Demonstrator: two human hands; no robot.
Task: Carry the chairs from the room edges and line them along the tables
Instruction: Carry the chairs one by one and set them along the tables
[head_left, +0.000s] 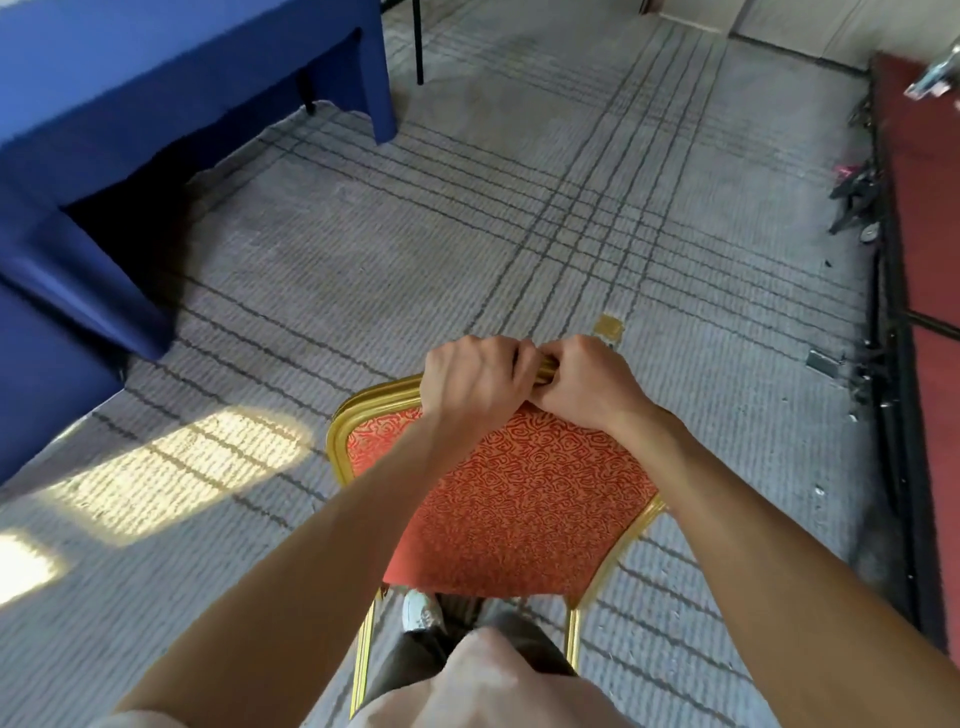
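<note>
1. Our left hand (470, 382) is curled over the top rail of the chair (519, 493), knuckles up and fingers wrapped round the gold frame.
2. Our right hand (584, 382) grips the same rail just beside it. The two hands nearly touch, and only a short stretch of gold tube shows between them.
3. The chair is directly in front of us, low in the centre of the view. Its red-orange patterned pad, edged in gold, tilts up towards us, and both forearms cross over it.
4. Two gold uprights run down from the pad on either side of our legs. The chair's feet are hidden, so we cannot tell whether they touch the floor.
5. A white shoe (422, 610) shows just below the pad's lower edge, between those uprights.
6. Under everything lies a grey carpet (519, 208) crossed by bands of dark lines. A sunlit patch (182, 467) falls on it to the left of the chair.
7. A small gold square (609, 327) lies on the carpet just beyond our right hand.
8. A counter (156, 67) draped in blue cloth fills the upper left, well apart from the chair, with more blue drape along the left edge.
9. A dark red panel (930, 208) runs along the right edge, with black metal hardware beside it.
</note>
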